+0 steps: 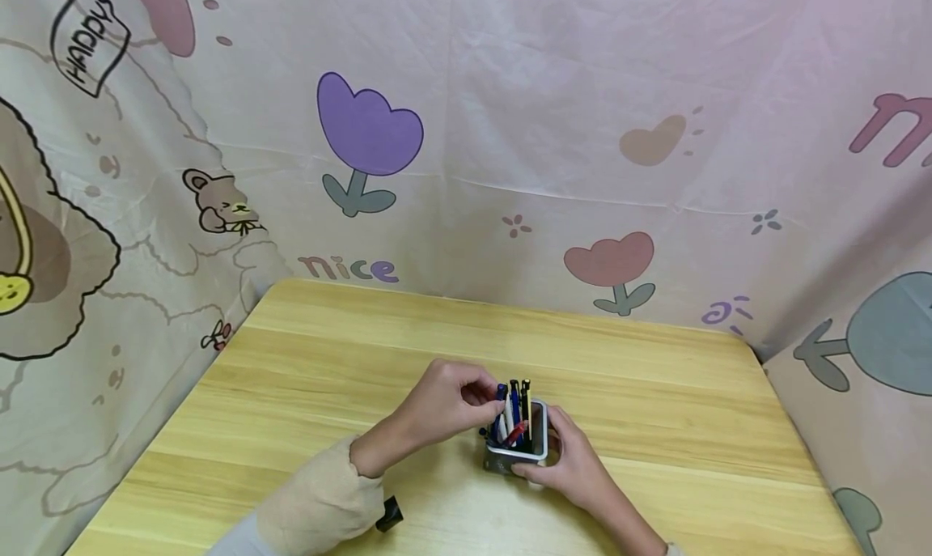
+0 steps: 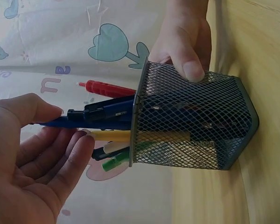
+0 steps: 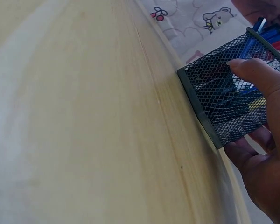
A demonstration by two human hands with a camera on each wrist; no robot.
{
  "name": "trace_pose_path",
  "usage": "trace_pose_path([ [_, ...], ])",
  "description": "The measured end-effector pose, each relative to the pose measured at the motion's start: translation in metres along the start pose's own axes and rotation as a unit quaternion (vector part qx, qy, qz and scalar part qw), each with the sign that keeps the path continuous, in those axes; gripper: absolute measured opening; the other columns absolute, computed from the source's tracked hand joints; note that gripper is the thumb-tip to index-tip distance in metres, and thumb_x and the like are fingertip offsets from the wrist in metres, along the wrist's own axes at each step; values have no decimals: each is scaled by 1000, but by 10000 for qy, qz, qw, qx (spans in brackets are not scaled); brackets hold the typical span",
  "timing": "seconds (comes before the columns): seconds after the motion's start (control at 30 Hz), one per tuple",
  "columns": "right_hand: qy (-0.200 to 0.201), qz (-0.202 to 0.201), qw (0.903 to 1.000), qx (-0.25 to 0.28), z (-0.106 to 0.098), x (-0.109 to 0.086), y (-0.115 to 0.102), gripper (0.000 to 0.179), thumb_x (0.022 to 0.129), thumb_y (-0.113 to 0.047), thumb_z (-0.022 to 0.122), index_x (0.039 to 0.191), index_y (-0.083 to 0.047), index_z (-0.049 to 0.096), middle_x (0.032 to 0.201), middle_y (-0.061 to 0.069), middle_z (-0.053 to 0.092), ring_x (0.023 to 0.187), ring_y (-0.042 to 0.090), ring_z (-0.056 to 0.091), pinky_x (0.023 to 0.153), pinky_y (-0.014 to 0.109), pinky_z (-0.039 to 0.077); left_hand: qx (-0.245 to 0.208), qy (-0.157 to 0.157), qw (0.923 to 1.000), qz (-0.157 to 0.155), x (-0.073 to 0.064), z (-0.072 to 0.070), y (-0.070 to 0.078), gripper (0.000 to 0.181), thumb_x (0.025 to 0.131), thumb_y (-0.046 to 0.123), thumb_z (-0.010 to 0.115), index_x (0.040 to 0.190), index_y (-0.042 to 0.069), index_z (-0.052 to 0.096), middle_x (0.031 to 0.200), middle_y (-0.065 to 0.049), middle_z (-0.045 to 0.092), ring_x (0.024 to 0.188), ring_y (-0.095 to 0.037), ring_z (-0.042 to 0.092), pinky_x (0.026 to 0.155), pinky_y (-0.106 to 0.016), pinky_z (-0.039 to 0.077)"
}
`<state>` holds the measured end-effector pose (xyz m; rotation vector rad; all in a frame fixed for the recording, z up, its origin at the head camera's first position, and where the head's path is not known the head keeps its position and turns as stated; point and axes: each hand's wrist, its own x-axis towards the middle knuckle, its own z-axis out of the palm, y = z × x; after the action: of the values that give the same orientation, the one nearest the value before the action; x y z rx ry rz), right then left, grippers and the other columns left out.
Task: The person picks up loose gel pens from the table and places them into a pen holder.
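A dark metal-mesh pen holder (image 1: 502,463) stands on the table, packed with several pens. My right hand (image 1: 575,463) grips it from the right, with the thumb (image 3: 252,72) on the mesh and fingers around the other side. My left hand (image 1: 447,402) is at the pen tops and pinches the upper end of a blue pen (image 2: 60,122), whose lower part is inside the holder. Around it stick out a red pen (image 2: 107,88), a yellow pen (image 2: 114,135) and a green-ended pen (image 2: 115,161). A white pen (image 1: 509,418) stands among them in the head view.
A small black object (image 1: 389,513) shows beside the left sleeve (image 1: 320,491). The light wood table (image 1: 328,337) meets a printed cloth (image 1: 495,135) hung behind it and along both sides.
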<state>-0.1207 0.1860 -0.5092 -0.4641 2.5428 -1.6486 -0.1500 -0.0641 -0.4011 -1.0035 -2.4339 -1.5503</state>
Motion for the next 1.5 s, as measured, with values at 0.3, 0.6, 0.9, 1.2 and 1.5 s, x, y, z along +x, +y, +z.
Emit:
trace_pose_path([
  [0.3, -33, 168, 9998, -68, 0, 1, -1, 83, 70, -28, 96, 143, -21, 56, 127, 2, 61, 117, 7, 61, 104, 21, 53, 363, -248, 9989, -169, -1, 1, -5, 6, 88, 13, 77, 86, 8, 78, 79, -3, 77, 66, 6, 60, 62, -17, 57],
  [0.6, -57, 273, 9996, -43, 0, 0, -2, 84, 70, -29, 96, 143, -22, 55, 128, 3, 61, 118, 9, 61, 104, 20, 52, 580, -575, 9955, -479, -1, 1, -7, 12, 91, 20, 74, 87, 11, 80, 77, 0, 76, 61, 5, 54, 57, -17, 52],
  [0.9, -87, 156, 9998, 75, 0, 0, -1, 81, 71, -26, 95, 142, -18, 56, 127, 5, 61, 115, 7, 63, 103, 21, 54, 1117, -967, 9884, -355, -3, 1, -9, 26, 96, 24, 66, 75, 14, 77, 63, 11, 59, 53, 5, 40, 51, -14, 37],
  [1.2, 5, 97, 10000, -15, 1, -1, 0, 83, 70, -26, 96, 143, -19, 56, 124, 3, 62, 111, 9, 64, 101, 23, 55, 1257, -1048, 9855, -453, -5, 2, -11, 38, 102, 34, 60, 67, 20, 68, 68, 12, 57, 56, 3, 42, 55, -15, 39],
  [1.5, -71, 326, 9994, -39, 0, 0, -3, 84, 68, -25, 96, 142, -23, 56, 125, -2, 62, 114, 12, 65, 104, 24, 54, 1063, -606, 9903, -661, -9, 0, -16, 28, 102, 37, 62, 99, 15, 79, 80, 6, 70, 65, 0, 55, 61, -18, 50],
])
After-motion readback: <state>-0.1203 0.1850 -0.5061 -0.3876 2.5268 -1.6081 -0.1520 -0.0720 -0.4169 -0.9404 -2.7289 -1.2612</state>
